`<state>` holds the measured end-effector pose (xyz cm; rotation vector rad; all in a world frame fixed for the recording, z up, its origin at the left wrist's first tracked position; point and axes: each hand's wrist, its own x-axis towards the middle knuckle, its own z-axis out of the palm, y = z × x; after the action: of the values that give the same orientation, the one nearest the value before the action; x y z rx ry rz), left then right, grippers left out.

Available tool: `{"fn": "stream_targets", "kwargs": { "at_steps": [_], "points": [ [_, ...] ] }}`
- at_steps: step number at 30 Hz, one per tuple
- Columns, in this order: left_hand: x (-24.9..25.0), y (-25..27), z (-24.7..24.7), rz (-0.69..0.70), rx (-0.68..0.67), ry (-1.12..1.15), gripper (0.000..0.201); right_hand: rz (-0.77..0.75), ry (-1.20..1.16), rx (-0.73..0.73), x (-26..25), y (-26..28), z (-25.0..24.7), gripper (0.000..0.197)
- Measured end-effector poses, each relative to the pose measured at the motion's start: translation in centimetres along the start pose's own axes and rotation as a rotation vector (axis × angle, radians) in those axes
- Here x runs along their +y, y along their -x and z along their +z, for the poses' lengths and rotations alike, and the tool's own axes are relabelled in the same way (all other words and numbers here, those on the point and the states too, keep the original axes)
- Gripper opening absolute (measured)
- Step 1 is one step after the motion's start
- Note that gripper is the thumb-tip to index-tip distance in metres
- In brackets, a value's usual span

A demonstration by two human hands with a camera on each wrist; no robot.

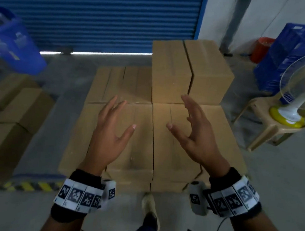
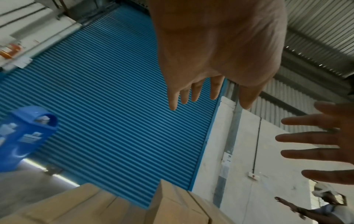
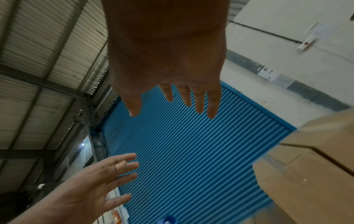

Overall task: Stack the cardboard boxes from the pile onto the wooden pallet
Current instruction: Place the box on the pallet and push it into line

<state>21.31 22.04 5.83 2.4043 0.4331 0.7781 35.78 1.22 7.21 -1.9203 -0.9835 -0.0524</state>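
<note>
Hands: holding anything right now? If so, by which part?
Nothing held. Left hand and right hand are both open, fingers spread, above the stacked cardboard boxes, not gripping any.

You work in dim, even indoor light, with a bright strip of daylight glaring under the blue shutter (image 1: 94,14). Motion blur smears the bin (image 1: 13,40) and fan (image 1: 303,87) at the frame edges, and the wide lenses bend straight lines there.

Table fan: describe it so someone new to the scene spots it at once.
Start at the blue shutter and go right, past the stacked boxes, to the blue crates by the wall. In front of them stands a beige plastic chair; the fan sits on it. It alone has a round wire cage, a yellow hub and a yellow-rimmed base.
</note>
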Motion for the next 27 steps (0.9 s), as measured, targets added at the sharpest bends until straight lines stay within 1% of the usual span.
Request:
{"fn": "stream_targets", "kwargs": {
  "at_steps": [2,5,8,11,15,21,27],
  "points": [
    [-0.5,3.8,-1.8,-0.058,-0.005,0.005,0.068,0.011,-0.011,-0.052,-1.5,2.8,1.6,0.079],
    [-1.0,9.3,-4.3,-0.154,0.029,-0.023,0.069,0.015,-0.050,-0.138,-3.7,6.4,4.7,0.081],
    [-2.5,14.1,-6.7,-0.219,0.065,-0.047,0.070,-0.004,-0.083,-0.209,-5.9,8.8,8.2,0.081],
    [-4.7,18.4,-9.4,-0.307,0.103,-0.037,0.071,-0.015,-0.137,-0.266,-8.2,10.1,11.9,0.080],
    [-8.3,22.7,-14.1,-0.371,0.183,-0.071,0.066,-0.047,-0.197,-0.347,-11.8,10.7,17.9,0.080],
    [-16.2,27.8,-22.9,-0.452,0.295,-0.102,0.063,-0.130,-0.232,-0.453,-19.2,9.8,29.1,0.079],
    [-24.5,30.3,-32.8,-0.482,0.339,-0.184,0.061,-0.088,-0.285,-0.525,-27.3,8.4,41.9,0.080]
  ]
}}
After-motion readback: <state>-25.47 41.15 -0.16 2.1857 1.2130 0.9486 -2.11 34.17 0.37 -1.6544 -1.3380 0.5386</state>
